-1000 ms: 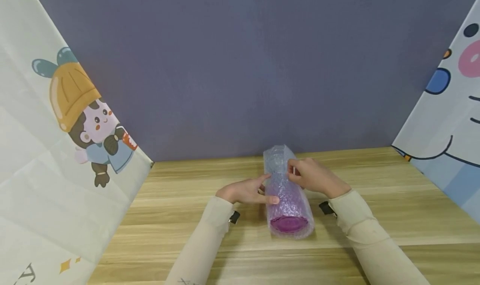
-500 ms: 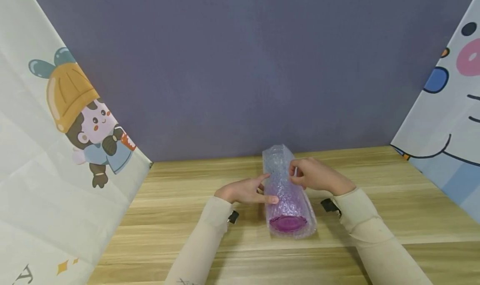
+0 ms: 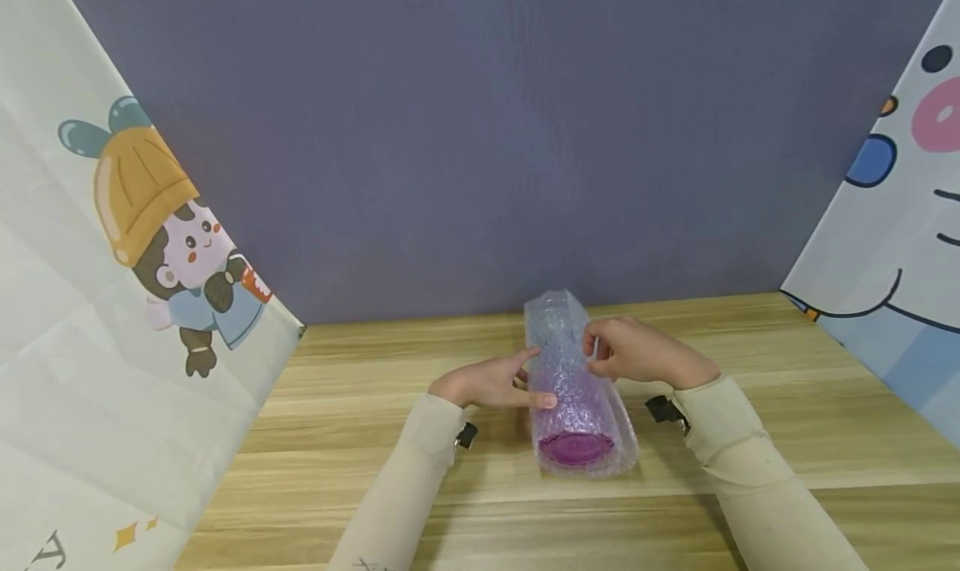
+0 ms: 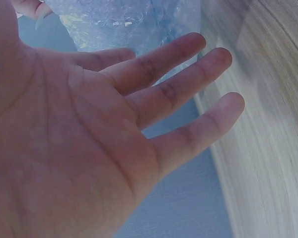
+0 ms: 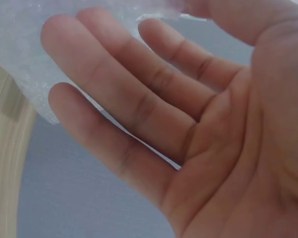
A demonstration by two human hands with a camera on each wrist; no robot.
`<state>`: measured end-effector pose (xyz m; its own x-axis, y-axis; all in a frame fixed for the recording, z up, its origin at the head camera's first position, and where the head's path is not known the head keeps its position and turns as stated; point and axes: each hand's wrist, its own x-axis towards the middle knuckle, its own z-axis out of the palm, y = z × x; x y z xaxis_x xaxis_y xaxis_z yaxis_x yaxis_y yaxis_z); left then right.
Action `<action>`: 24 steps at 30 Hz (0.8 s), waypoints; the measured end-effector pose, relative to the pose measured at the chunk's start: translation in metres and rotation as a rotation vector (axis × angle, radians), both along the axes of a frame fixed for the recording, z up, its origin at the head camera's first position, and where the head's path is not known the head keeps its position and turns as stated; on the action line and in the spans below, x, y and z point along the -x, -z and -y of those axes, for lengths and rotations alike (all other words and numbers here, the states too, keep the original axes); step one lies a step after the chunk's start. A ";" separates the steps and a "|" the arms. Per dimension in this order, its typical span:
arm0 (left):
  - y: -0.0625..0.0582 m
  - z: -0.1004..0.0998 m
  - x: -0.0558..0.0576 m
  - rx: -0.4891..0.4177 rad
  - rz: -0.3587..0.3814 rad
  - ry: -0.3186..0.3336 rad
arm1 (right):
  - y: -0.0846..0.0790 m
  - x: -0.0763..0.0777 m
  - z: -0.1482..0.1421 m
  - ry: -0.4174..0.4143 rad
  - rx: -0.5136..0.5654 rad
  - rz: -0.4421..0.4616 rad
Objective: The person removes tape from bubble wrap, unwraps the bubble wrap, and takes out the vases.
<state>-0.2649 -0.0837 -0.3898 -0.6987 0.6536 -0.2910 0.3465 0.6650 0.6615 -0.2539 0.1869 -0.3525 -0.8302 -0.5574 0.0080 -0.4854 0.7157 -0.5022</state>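
Observation:
A long roll of clear bubble wrap (image 3: 558, 329) lies on the wooden table, narrower at the far end. Through it shows a purple cylindrical item with a round magenta end (image 3: 577, 448) facing the near side; its exact kind is hard to tell. My left hand (image 3: 491, 383) rests against the roll's left side, thumb and index finger spread on top; in the left wrist view its other fingers (image 4: 174, 94) are extended. With thumb and index finger, my right hand (image 3: 637, 350) pinches the wrap's edge on the right side, drawing a loose flap outward. The pinched edge is partly hidden.
The wooden tabletop (image 3: 360, 446) extends around the roll. Behind it rises a dark grey-blue panel (image 3: 420, 154). White printed sheets with cartoon figures hang at the left (image 3: 67, 304) and right (image 3: 847, 254).
My right hand has moved slightly to the right, and the wrap's flap has spread away from the roll at the lower right. My left hand stays in place.

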 end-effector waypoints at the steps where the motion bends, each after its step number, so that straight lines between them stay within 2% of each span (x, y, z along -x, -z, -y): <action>1: 0.000 0.000 0.000 0.001 -0.001 0.001 | 0.000 0.000 -0.001 -0.001 0.003 0.002; 7: 0.001 -0.001 0.001 0.007 -0.004 -0.010 | -0.001 0.000 -0.004 0.019 0.014 0.013; 15: 0.000 -0.004 -0.004 0.008 0.000 -0.049 | -0.003 -0.002 -0.010 0.031 0.006 0.013; 24: 0.001 -0.010 -0.006 -0.011 -0.048 -0.106 | -0.003 -0.001 -0.019 0.033 0.030 0.003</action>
